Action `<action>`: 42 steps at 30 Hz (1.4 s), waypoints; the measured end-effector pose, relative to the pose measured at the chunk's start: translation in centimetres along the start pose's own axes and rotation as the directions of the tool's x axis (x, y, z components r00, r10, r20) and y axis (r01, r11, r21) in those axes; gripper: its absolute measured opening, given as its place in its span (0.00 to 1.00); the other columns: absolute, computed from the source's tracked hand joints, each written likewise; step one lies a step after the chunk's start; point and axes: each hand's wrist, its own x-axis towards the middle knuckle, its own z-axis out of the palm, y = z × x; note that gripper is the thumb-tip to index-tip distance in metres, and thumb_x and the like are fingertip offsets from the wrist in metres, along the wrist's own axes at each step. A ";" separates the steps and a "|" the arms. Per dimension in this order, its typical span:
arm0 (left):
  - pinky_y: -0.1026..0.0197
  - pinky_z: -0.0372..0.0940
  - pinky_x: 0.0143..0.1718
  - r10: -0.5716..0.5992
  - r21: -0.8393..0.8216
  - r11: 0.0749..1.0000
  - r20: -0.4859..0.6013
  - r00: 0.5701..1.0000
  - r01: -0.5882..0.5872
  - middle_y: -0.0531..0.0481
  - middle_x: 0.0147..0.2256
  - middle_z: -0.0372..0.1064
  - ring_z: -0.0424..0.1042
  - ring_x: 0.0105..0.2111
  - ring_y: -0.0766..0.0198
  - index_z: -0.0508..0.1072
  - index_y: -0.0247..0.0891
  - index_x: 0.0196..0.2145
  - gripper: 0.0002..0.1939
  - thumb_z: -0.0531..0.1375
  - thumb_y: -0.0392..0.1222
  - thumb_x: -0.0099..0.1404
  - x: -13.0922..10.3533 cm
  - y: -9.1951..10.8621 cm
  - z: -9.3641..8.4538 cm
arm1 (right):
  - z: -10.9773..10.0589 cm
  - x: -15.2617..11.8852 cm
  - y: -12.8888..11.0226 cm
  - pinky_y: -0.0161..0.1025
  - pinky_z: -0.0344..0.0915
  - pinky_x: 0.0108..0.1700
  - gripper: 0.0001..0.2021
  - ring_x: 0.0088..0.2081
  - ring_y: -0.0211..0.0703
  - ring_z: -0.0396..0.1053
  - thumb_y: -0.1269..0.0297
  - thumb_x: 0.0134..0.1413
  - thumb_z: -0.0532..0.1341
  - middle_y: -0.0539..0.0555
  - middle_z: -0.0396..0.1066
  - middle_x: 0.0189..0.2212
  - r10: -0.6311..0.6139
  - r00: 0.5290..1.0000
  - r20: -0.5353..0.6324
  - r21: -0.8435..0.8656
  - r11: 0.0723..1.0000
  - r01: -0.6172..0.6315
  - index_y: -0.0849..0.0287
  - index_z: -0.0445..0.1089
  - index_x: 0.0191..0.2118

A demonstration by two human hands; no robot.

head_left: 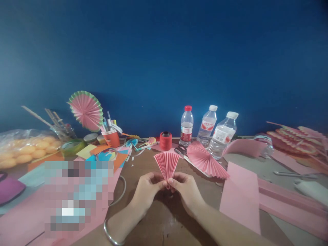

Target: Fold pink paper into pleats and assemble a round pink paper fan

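A small pleated pink paper fan (166, 164) stands upright in front of me, its folds spread at the top and gathered at the bottom. My left hand (149, 185) pinches the gathered end from the left, thumb in front. From the other side my right hand (185, 187) grips the same end, with both thumbs almost meeting. Just below the thumbs a small pink loop pokes out. Fingers behind the fan are partly hidden. Beyond it lies a larger pink folded fan (205, 160), and a red spool of thread (165, 141) stands behind.
Several plastic bottles (187, 128) stand by the blue wall. Black scissors (181, 149) lie near the spool. Pink paper sheets (241, 198) cover the right, others the left. At back left are a red cup of pens (111, 138), a round pink-and-green fan (85, 110) and a bag of orange balls (28, 147).
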 end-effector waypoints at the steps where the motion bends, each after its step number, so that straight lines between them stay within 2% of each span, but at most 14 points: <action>1: 0.63 0.63 0.29 -0.003 -0.002 1.000 -0.002 1.000 0.003 0.48 0.23 0.74 0.72 0.25 0.62 0.72 0.31 0.27 0.11 0.67 0.40 0.48 0.0 0.0 0.1 | 0.0 0.0 0.0 0.31 0.54 0.24 0.06 0.20 0.32 0.58 0.66 0.42 0.65 0.50 0.68 0.18 -0.002 1.000 -0.002 0.000 1.000 0.002 0.65 0.72 0.24; 8: 0.64 0.62 0.28 -0.003 -0.013 1.000 -0.016 1.000 0.003 0.50 0.21 0.73 0.71 0.23 0.64 0.72 0.32 0.26 0.11 0.68 0.39 0.46 -0.1 0.2 0.3 | 0.1 -0.1 0.0 0.31 0.56 0.22 0.07 0.19 0.33 0.60 0.66 0.38 0.67 0.48 0.68 0.17 0.018 1.000 -0.017 0.028 0.999 -0.017 0.63 0.69 0.22; 14: 0.63 0.63 0.29 0.022 0.069 0.997 -0.011 1.000 -0.021 0.48 0.23 0.74 0.72 0.25 0.62 0.73 0.31 0.28 0.09 0.66 0.36 0.47 -0.4 0.6 0.4 | 0.1 0.0 0.1 0.31 0.56 0.22 0.08 0.18 0.33 0.60 0.66 0.36 0.68 0.49 0.68 0.16 0.025 0.999 -0.029 0.035 0.999 -0.024 0.64 0.69 0.20; 22: 0.60 0.66 0.32 0.077 0.014 0.997 0.049 0.996 -0.078 0.48 0.26 0.75 0.73 0.27 0.60 0.73 0.33 0.31 0.09 0.66 0.36 0.49 -0.5 0.4 0.5 | 0.2 0.0 -0.3 0.31 0.56 0.23 0.09 0.18 0.33 0.60 0.65 0.34 0.69 0.50 0.69 0.16 0.037 0.999 -0.028 0.028 0.999 -0.036 0.64 0.71 0.21; 27: 0.64 0.65 0.31 0.095 0.125 0.987 0.038 0.995 -0.099 0.50 0.24 0.75 0.73 0.26 0.61 0.74 0.34 0.28 0.05 0.65 0.36 0.50 -0.8 1.0 0.6 | 0.3 -0.1 -0.5 0.30 0.56 0.22 0.09 0.18 0.32 0.61 0.66 0.32 0.70 0.50 0.69 0.15 0.077 0.997 -0.015 0.077 0.994 -0.075 0.65 0.71 0.20; 30: 0.65 0.64 0.29 0.149 0.231 0.961 0.040 0.988 -0.154 0.51 0.24 0.74 0.72 0.26 0.62 0.73 0.35 0.28 0.03 0.63 0.36 0.52 -1.2 1.4 0.5 | 0.3 -0.1 -0.4 0.30 0.56 0.22 0.08 0.18 0.33 0.62 0.67 0.32 0.70 0.51 0.70 0.15 0.101 0.995 -0.017 0.098 0.990 -0.099 0.65 0.71 0.19; 34: 0.64 0.65 0.31 0.218 0.321 0.925 -0.013 0.976 -0.202 0.52 0.25 0.73 0.72 0.27 0.62 0.69 0.37 0.36 0.11 0.61 0.36 0.53 -1.5 1.1 0.4 | 0.1 -0.1 -0.3 0.31 0.57 0.23 0.08 0.20 0.35 0.64 0.67 0.32 0.69 0.52 0.71 0.17 0.124 0.992 -0.002 0.108 0.986 -0.123 0.64 0.70 0.19; 39: 0.61 0.66 0.31 0.205 0.298 0.941 -0.124 0.971 -0.161 0.55 0.24 0.72 0.73 0.26 0.61 0.56 0.38 0.52 0.32 0.63 0.38 0.52 -1.5 0.8 0.5 | 0.0 0.0 -0.1 0.31 0.58 0.23 0.09 0.19 0.33 0.62 0.67 0.32 0.70 0.51 0.70 0.17 0.109 0.994 0.013 0.100 0.989 -0.110 0.64 0.71 0.20; 40: 0.61 0.66 0.31 0.203 0.291 0.943 -0.115 0.973 -0.162 0.55 0.24 0.72 0.73 0.26 0.61 0.56 0.38 0.53 0.31 0.62 0.38 0.52 -1.6 0.9 0.6 | 0.0 0.0 0.0 0.30 0.57 0.23 0.09 0.19 0.33 0.62 0.67 0.32 0.70 0.51 0.70 0.17 0.105 0.994 0.017 0.104 0.989 -0.106 0.64 0.71 0.20; 42: 0.61 0.65 0.32 0.218 0.330 0.925 -0.050 0.975 -0.190 0.52 0.26 0.73 0.73 0.27 0.60 0.65 0.38 0.47 0.22 0.61 0.38 0.54 -1.7 1.2 0.6 | 0.0 0.1 0.0 0.30 0.57 0.23 0.09 0.19 0.33 0.62 0.67 0.32 0.70 0.50 0.70 0.18 0.091 0.995 0.030 0.121 0.988 -0.094 0.64 0.71 0.20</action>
